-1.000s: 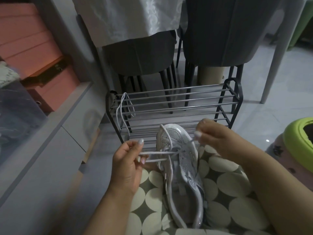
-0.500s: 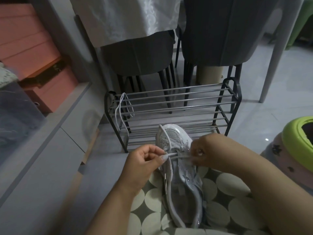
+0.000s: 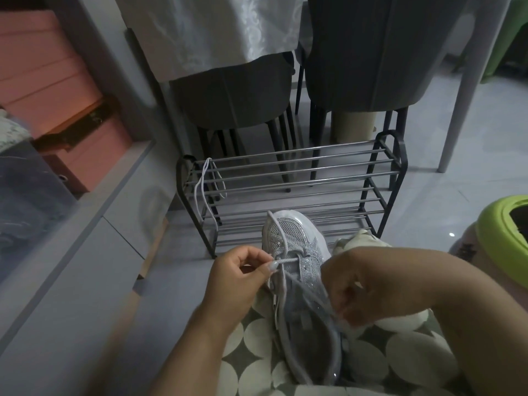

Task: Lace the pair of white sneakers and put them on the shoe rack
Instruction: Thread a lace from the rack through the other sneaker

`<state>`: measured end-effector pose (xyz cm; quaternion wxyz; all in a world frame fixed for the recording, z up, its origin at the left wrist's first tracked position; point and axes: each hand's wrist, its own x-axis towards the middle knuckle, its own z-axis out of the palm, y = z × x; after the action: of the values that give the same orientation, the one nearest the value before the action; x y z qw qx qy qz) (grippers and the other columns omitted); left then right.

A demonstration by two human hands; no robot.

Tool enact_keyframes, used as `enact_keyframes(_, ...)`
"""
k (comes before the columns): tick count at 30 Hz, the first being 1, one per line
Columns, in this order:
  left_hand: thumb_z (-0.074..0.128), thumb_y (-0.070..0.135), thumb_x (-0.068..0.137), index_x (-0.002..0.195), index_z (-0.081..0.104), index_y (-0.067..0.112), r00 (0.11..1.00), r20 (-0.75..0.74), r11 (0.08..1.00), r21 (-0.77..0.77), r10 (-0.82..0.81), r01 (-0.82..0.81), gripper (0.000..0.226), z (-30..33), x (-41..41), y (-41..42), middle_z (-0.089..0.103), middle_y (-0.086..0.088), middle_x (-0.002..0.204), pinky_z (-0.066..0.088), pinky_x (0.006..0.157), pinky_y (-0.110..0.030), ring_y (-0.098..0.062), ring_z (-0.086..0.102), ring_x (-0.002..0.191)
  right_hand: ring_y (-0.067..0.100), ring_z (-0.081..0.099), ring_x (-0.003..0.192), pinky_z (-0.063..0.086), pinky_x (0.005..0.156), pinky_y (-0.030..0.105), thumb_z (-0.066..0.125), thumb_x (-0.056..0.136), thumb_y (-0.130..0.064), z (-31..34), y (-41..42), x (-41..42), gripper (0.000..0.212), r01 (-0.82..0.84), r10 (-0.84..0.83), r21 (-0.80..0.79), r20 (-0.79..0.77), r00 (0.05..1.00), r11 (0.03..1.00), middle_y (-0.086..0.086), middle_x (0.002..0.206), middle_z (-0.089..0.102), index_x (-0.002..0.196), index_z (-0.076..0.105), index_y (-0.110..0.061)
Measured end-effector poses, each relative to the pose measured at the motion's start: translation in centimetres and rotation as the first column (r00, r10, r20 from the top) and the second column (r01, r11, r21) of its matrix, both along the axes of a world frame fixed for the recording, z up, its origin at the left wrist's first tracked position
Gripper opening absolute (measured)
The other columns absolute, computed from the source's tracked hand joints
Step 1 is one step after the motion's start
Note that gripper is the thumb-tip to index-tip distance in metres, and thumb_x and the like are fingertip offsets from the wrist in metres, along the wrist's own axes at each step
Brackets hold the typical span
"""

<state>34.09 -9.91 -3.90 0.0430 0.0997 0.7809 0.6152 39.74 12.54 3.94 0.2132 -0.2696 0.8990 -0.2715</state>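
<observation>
A white mesh sneaker (image 3: 297, 252) lies on my lap, toe pointing away toward the shoe rack (image 3: 285, 178). My left hand (image 3: 240, 278) pinches the white lace (image 3: 285, 261) where it crosses the lowest eyelets. My right hand (image 3: 360, 290) is curled at the sneaker's right side, pinching its edge or the other lace end; which one is hidden. A second lace (image 3: 201, 187) hangs over the rack's left end. Part of a second pale shoe (image 3: 357, 238) peeks out beyond my right wrist.
Two dark chairs (image 3: 360, 67) and a table with a white cloth (image 3: 205, 32) stand right behind the rack. A grey cabinet (image 3: 85, 252) runs along the left, pink boxes (image 3: 43, 81) above it. A green and pink tub (image 3: 505, 224) sits at right. A dotted cloth (image 3: 400, 358) covers my lap.
Both hands came in from holding the lace ends spread apart. The left now pinches the lace at the eyelets, and the right dropped down to the sneaker's right side.
</observation>
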Motion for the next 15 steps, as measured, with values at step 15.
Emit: enact_keyframes(15,0.075,0.030,0.080,0.070,0.068,0.019,0.998,-0.050,0.971,-0.237,-0.046,0.033,0.016,2.4,-1.4,3.2,0.052,0.005,0.059,0.045,0.057,-0.029,-0.009,0.047,0.056,0.003,0.041,0.049,0.036,0.051,0.020,0.063,0.083,-0.045,-0.8,-0.3,-1.7,0.021,0.453,-0.484,-0.226,-0.110,0.868,0.863,-0.007,0.059,0.053,0.070,0.061,-0.029)
